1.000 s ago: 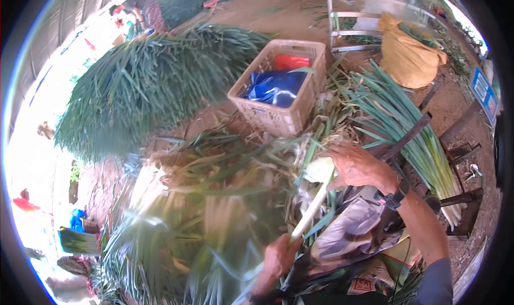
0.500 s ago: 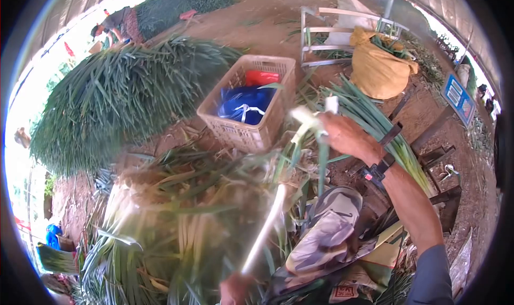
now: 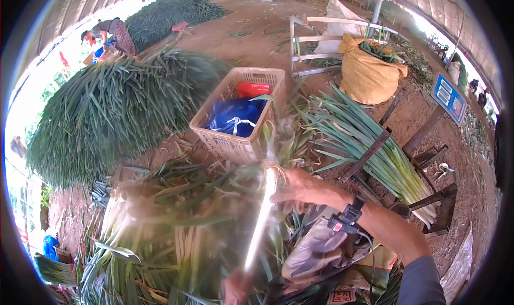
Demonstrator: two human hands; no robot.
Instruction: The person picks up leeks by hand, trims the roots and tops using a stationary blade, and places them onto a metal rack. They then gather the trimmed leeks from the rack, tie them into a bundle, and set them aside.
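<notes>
A long green onion [image 3: 259, 225] with a bright white stalk slants up from the lower middle, its root end uppermost. My left hand [image 3: 237, 287], blurred at the bottom edge, is closed around the lower part of the stalk. My right hand [image 3: 294, 188] is at the upper end, its fingers closed against the stalk just below the roots; motion smears the fingertips. To the left lies a heap of green onions [image 3: 184, 246] with loose leaves. A bundle of green onions [image 3: 375, 150] rests in a metal rack [image 3: 369, 155] on the right.
A plastic crate [image 3: 230, 144] holding blue and red bags stands ahead. Behind it on the left is a large green onion pile [image 3: 123, 101], with a bending person [image 3: 115, 32] beyond. A yellow sack [image 3: 369, 75], a metal frame [image 3: 316, 38] and a blue sign [image 3: 450, 99] are right.
My right hand has come down and left from beside the crate to the top of the stalk. The peeled leaves it held there are gone from it. My left hand keeps its hold.
</notes>
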